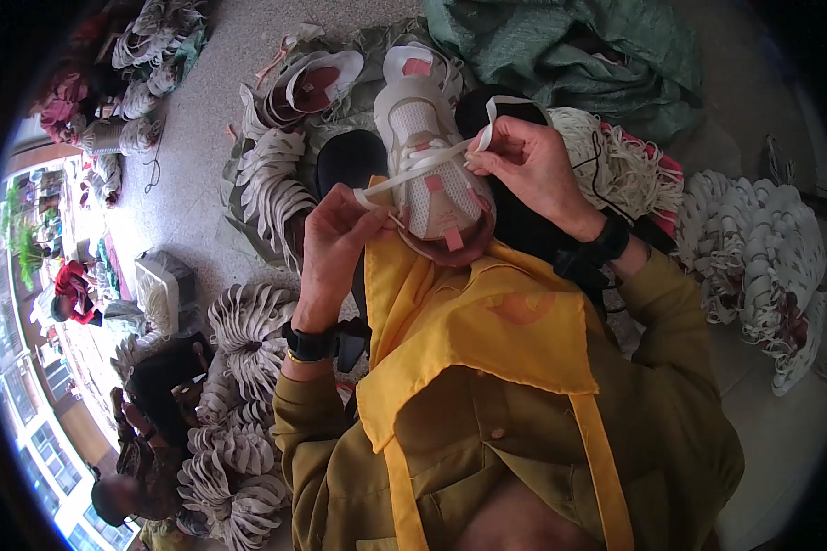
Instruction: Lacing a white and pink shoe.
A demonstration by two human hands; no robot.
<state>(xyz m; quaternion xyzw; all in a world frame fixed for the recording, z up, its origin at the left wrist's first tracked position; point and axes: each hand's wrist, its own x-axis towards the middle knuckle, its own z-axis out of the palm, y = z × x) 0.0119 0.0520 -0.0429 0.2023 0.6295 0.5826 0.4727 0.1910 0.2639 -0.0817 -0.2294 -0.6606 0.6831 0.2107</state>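
A white shoe upper (pixel 416 119) with pink trim lies in front of me, its pink heel end towards my lap. A flat white lace (pixel 423 167) runs across its front, pulled between my hands. My left hand (pixel 335 243) is closed, pinching the lace at the shoe's left side. On the other side, my right hand (pixel 528 161) pinches the lace between thumb and fingers, and a loop of it rises above that hand. The shoe's heel rests by my yellow apron (pixel 487 331).
Nested white shoe uppers (pixel 271 179) lie at the left, with more stacks (pixel 243 335) lower down and others (pixel 753 257) at the right. A bundle of white laces (pixel 606 161) sits beyond my right wrist. Green woven sacking (pixel 570 55) lies behind. Another person (pixel 147 468) sits at lower left.
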